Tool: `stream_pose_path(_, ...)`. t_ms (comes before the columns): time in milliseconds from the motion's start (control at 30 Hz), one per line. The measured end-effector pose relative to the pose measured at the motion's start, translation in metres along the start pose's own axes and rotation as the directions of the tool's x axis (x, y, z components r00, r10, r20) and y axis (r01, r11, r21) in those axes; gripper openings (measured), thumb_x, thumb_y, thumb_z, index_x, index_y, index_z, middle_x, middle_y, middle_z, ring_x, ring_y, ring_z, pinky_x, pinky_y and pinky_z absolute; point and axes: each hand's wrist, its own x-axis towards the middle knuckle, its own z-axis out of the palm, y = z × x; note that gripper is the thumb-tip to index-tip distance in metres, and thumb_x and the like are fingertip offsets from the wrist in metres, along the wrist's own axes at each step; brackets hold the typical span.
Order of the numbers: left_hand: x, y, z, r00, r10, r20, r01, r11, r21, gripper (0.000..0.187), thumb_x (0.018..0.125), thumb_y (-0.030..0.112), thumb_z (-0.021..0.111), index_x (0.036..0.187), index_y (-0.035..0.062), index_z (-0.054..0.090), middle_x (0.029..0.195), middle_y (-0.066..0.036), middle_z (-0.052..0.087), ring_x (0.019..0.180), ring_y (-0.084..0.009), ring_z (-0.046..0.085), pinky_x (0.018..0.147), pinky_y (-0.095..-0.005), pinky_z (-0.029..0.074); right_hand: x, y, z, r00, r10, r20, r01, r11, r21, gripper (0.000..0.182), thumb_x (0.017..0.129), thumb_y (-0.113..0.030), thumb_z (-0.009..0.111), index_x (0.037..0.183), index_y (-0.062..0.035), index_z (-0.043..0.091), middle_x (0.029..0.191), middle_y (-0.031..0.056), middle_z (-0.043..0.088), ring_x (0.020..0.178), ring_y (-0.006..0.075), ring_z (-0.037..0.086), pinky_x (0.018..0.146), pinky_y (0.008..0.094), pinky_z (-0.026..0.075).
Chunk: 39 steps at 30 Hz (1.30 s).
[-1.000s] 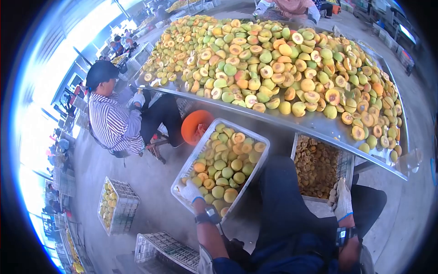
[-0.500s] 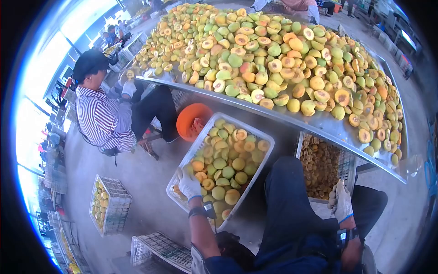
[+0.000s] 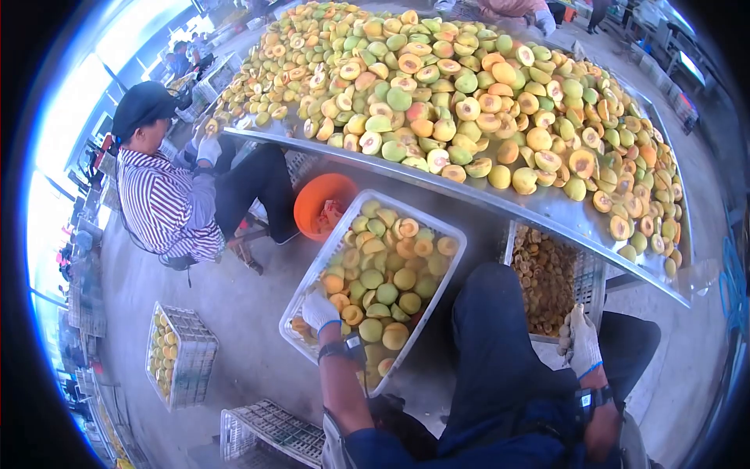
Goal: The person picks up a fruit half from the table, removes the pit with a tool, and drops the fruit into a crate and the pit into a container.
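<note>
My left hand (image 3: 319,311), in a white glove, reaches over the left side of a white plastic crate (image 3: 451,275) of peach-like fruit (image 3: 387,293), whole and halved. Its fingertips are down among the fruit and hidden. In another white glove, my right hand (image 3: 583,345) is closed beside my right knee, at the near edge of a crate (image 3: 591,277) full of brown pits or halves (image 3: 541,270). The thumb points up and the fingers curl in; I cannot tell what they hold. Dark bands with small devices circle both wrists.
A metal table (image 3: 469,195) heaped with halved fruit (image 3: 437,94) spans the front. At left sits a person in a striped shirt (image 3: 168,203), near an orange bucket (image 3: 316,205). A fruit-filled crate (image 3: 195,359) and another crate (image 3: 273,430) stand on the floor.
The view has shifted slightly. My left hand has dipped a little further into the fruit, with less of its fingers showing. The right hand stays in nearly the same place.
</note>
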Motion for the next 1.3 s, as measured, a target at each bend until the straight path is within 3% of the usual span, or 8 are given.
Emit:
stream_pose_path(267,-0.002,0.043,-0.036,0.993,0.032,0.117,-0.031,0.999,-0.012,0.041,0.085,0.020,0.068,0.124,0.0053,0.069,0.109,-0.023,0.074,0.104,-0.0420,0.070,0.091,-0.0520,0.054,-0.008,-0.005,-0.004,0.994,-0.002,0.105,-0.004,0.999,0.049,0.043,0.107,-0.054,0.052,0.091,-0.0146,0.055,0.064,-0.0009,0.052,0.042,0.0105,0.047,0.039,0.0299,0.042)
stream_pose_path(400,-0.035,0.192,-0.085,0.950,0.228,-0.213,-0.309,0.791,-0.528,0.034,0.090,0.022,0.068,0.117,0.0030,0.073,0.117,-0.023,0.072,0.109,-0.0418,0.068,0.095,-0.0492,0.053,-0.015,-0.015,-0.007,0.990,-0.017,0.137,-0.004,0.988,0.151,0.035,0.108,-0.041,0.055,0.089,-0.0117,0.055,0.066,0.0000,0.052,0.045,0.0104,0.048,0.041,0.0295,0.043)
stream_pose_path(600,-0.067,0.414,-0.082,0.572,0.620,-0.537,-0.817,0.372,-0.440,0.028,0.090,0.023,0.069,0.113,0.0064,0.072,0.109,-0.019,0.071,0.100,-0.0406,0.067,0.090,-0.0488,0.054,-0.006,-0.012,-0.026,0.991,-0.069,0.119,0.053,0.990,0.130,0.034,0.109,-0.041,0.051,0.094,-0.0109,0.054,0.068,0.0002,0.052,0.044,0.0111,0.047,0.041,0.0300,0.043)
stream_pose_path(733,-0.075,0.497,-0.046,0.706,0.707,-0.040,-0.681,0.662,-0.314,0.039,0.085,0.038,0.076,0.108,0.0081,0.069,0.110,-0.017,0.069,0.104,-0.0395,0.068,0.083,-0.0500,0.057,0.003,-0.001,-0.042,0.990,-0.088,0.110,0.068,0.983,0.172,0.034,0.109,-0.041,0.050,0.096,-0.0106,0.055,0.068,0.0015,0.054,0.045,0.0130,0.052,0.039,0.0282,0.046)
stream_pose_path(1033,-0.087,0.500,-0.023,0.721,0.693,-0.034,-0.671,0.684,-0.285,0.043,0.081,0.029,0.080,0.115,0.0059,0.067,0.111,-0.018,0.068,0.094,-0.0377,0.069,0.083,-0.0470,0.058,0.007,0.001,-0.052,0.987,-0.082,0.140,0.059,0.985,0.160,0.033,0.109,-0.041,0.051,0.097,-0.0103,0.054,0.068,0.0009,0.052,0.047,0.0113,0.050,0.043,0.0283,0.047)
stream_pose_path(1133,-0.098,0.488,-0.037,0.787,0.602,-0.136,-0.539,0.564,-0.626,0.046,0.086,0.028,0.077,0.124,0.0044,0.064,0.113,-0.015,0.069,0.090,-0.0324,0.069,0.078,-0.0433,0.058,0.002,-0.006,-0.050,0.979,-0.094,0.183,0.057,0.979,0.194,0.031,0.109,-0.039,0.050,0.098,-0.0104,0.054,0.068,0.0008,0.053,0.048,0.0106,0.051,0.043,0.0279,0.046)
stream_pose_path(1200,-0.127,0.473,-0.089,0.769,0.564,0.302,0.274,0.135,-0.952,0.041,0.096,0.030,0.068,0.128,0.0046,0.063,0.114,-0.014,0.069,0.093,-0.0298,0.069,0.077,-0.0424,0.059,-0.003,-0.016,-0.046,0.969,-0.140,0.204,0.118,0.986,0.114,0.029,0.109,-0.037,0.050,0.098,-0.0105,0.054,0.068,0.0006,0.053,0.048,0.0103,0.052,0.043,0.0280,0.046)
stream_pose_path(1300,-0.169,0.441,-0.106,0.565,0.711,0.419,0.695,-0.136,-0.706,0.046,0.105,0.043,0.058,0.134,0.0065,0.059,0.116,-0.014,0.068,0.094,-0.0294,0.069,0.077,-0.0451,0.060,-0.031,-0.059,-0.040,0.949,-0.183,0.257,0.222,0.966,-0.130,0.025,0.108,-0.032,0.052,0.104,-0.0080,0.058,0.070,-0.0001,0.056,0.053,0.0106,0.056,0.048,0.0277,0.046)
